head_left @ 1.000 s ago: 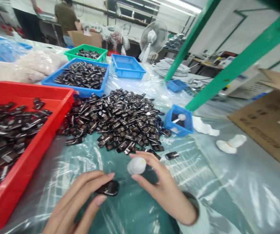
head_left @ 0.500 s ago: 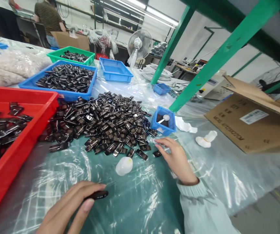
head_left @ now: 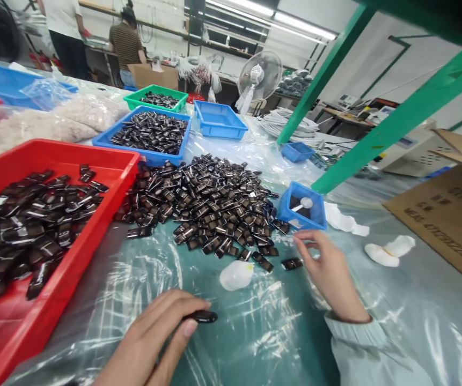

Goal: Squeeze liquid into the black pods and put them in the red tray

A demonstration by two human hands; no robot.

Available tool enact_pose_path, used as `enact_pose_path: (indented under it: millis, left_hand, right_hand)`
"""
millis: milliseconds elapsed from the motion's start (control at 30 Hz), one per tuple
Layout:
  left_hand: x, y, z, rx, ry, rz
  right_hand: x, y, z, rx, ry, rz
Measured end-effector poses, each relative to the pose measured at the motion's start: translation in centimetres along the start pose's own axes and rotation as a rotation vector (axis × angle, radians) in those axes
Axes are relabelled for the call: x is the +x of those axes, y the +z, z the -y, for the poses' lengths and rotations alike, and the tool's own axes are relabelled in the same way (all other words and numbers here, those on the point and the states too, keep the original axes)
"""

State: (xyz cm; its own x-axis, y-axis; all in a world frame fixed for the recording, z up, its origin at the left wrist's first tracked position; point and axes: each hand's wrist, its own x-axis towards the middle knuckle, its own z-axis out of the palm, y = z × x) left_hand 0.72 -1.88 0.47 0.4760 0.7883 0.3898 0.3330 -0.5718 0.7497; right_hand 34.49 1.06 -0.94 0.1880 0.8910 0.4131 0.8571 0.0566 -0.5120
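My left hand [head_left: 150, 335], low in the view, is closed with thumb and fingers on a small glossy black plastic casing [head_left: 206, 317]. Its far end sticks out past the fingertips. My right hand [head_left: 331, 271] is beside the front of a small blue bin [head_left: 313, 220], thumb and forefinger brought together; anything between them is too small to make out. A single black casing [head_left: 292, 264] lies just left of that hand. Beyond both hands spreads a heap of similar casings [head_left: 222, 206]. Between the hands and the heap rests a white rounded wad [head_left: 236, 275].
A red tray [head_left: 80, 257] with many casings stands on the left. Behind the heap are a filled blue tray [head_left: 140, 155] and another blue tray [head_left: 220, 132]. A green post [head_left: 327, 179] and a carton [head_left: 448, 214] stand right. Two people are in the background.
The view has turned left, so everything sits farther right and more of the red tray shows. My left hand keeps the black casing; my right hand stays by the small blue bin.
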Motion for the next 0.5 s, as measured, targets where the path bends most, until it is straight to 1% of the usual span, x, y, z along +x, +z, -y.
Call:
enact_pose_path:
  millis: [133, 200, 233, 333, 400, 467, 500]
  left_hand:
    - [-0.1, 0.0, -0.1, -0.019, -0.023, 0.005]
    - [-0.2, 0.1, 0.1, -0.032, -0.035, 0.008]
    - [-0.2, 0.2, 0.1, -0.042, -0.040, 0.008]
    - [-0.3, 0.3, 0.1, -0.082, -0.075, -0.003]
    - [-0.1, 0.3, -0.1, -0.127, -0.116, -0.016]
    - [0.1, 0.4, -0.2, -0.198, -0.189, -0.017]
    - [0.3, 0.4, -0.2, -0.241, -0.244, -0.004]
  right_hand:
    - [-0.3, -0.4, 1.6, 0.234, -0.006, -0.144]
    - [-0.6, -0.7, 3.1, 0.360, -0.014, -0.196]
    - [-0.9, -0.8, 4.0, 0.421, -0.023, -0.203]
    - [-2.2, -1.0, 7.0, 0.578, -0.059, -0.121]
    - [-3.4, -1.0, 8.9, 0.643, -0.068, -0.037]
    - [-4.7, -0.9, 10.6, 0.723, -0.065, 0.015]
    - [-5.3, -0.9, 11.3, 0.826, -0.019, 0.038]
